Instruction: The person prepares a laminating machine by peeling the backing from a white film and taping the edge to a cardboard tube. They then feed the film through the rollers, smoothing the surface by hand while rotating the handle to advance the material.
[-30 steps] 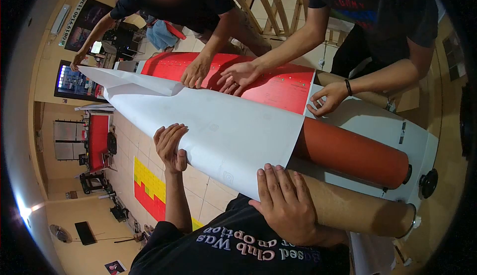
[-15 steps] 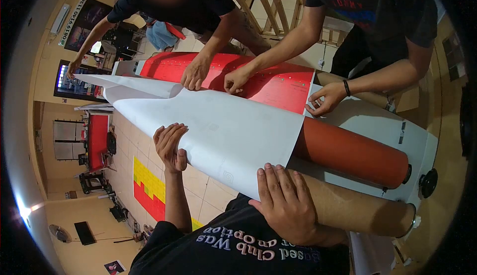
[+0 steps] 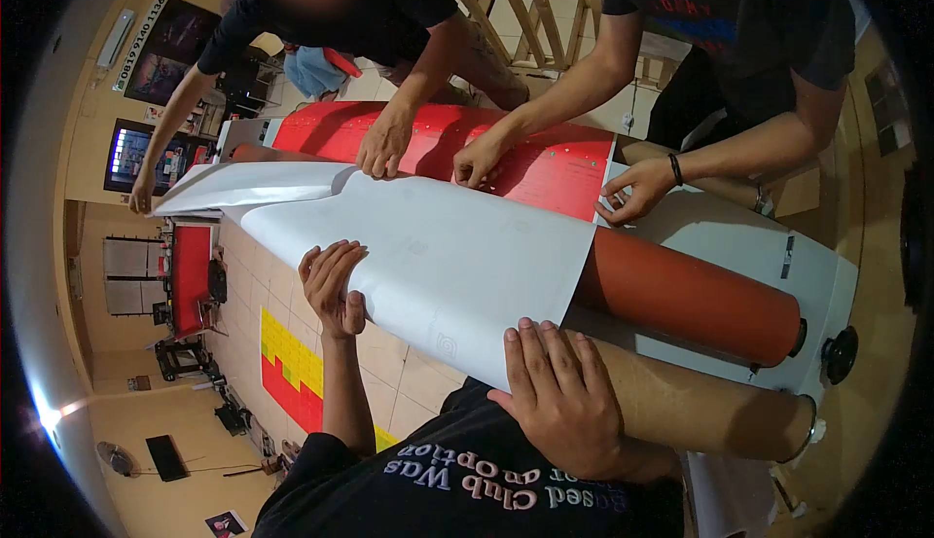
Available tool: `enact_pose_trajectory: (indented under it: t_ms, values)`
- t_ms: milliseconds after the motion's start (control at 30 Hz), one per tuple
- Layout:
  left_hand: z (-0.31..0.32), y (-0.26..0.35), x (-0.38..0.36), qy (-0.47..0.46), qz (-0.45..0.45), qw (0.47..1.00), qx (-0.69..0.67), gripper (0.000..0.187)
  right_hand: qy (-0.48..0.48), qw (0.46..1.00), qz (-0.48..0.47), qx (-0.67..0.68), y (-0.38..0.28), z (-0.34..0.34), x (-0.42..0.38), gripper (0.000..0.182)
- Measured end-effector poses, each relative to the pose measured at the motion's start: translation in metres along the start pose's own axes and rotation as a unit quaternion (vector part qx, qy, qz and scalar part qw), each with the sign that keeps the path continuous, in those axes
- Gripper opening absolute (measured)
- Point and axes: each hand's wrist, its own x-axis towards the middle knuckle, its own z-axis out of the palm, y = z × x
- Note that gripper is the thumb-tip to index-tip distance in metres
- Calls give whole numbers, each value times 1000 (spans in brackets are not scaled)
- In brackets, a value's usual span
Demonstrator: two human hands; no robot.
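We've got the white sheet (image 3: 438,256) draped over the red roller (image 3: 691,295); our left hand (image 3: 334,285) is flat and open under its near edge, fingers together, propping it up rather than gripping; our right hand (image 3: 564,402) lies spread, palm down, on the cardboard tube (image 3: 710,412) with fingertips just touching the sheet's corner, so it's got hold of nothing really; two co-workers' hands (image 3: 384,149) press the far edge onto the red print (image 3: 545,168); big risk we reckon is a crease or skewed lay, since the far-left end of the sheet is already folded over itself, and uneven pressure across four people could trap bubbles or wrinkles.
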Motion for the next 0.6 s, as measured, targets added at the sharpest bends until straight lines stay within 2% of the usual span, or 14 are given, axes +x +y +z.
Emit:
enact_pose_trajectory:
  t_ms: [600]
  values:
    - [0,1,0,2,-3,1000,5,57,-1,1000,-6,6,1,1,-1,68]
